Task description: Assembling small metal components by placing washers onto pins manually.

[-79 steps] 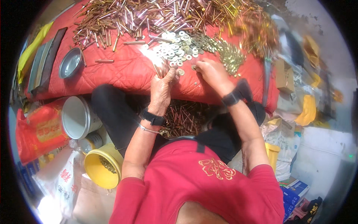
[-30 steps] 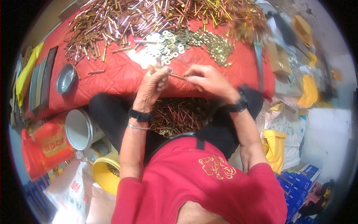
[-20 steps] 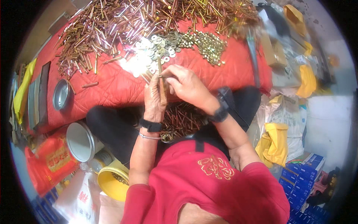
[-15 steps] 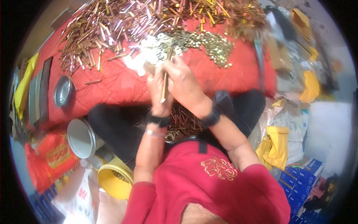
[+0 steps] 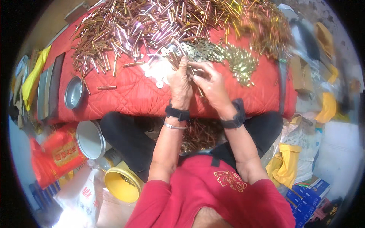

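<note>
My left hand (image 5: 181, 83) is closed around several slim copper-coloured metal rods (image 5: 174, 59), whose ends stick out beyond the thumb. Close against it, my right hand (image 5: 211, 81) has its fingers bent and pinched on a metal rod (image 5: 200, 91) that slants down between the two hands. The fingertips partly cover what they grip. Just beyond the hands lie flat round washers (image 5: 197, 49), and to their right a heap of small shiny brass-coloured pieces (image 5: 241, 64). A big pile of similar rods (image 5: 152, 28) spreads across the far side.
A red quilted cloth (image 5: 133, 97) covers the work surface. A metal bowl (image 5: 74, 93) and a single rod (image 5: 107, 87) lie at left. More rods (image 5: 199, 135) fill a container between my legs. A yellow bucket (image 5: 122, 185), a white bucket (image 5: 89, 140) and yellow bags (image 5: 286, 163) stand around.
Both hands have shifted slightly right in the picture as the view moved. The left hand now shows several rods fanned beyond its thumb; earlier one long rod pointed toward me between the hands.
</note>
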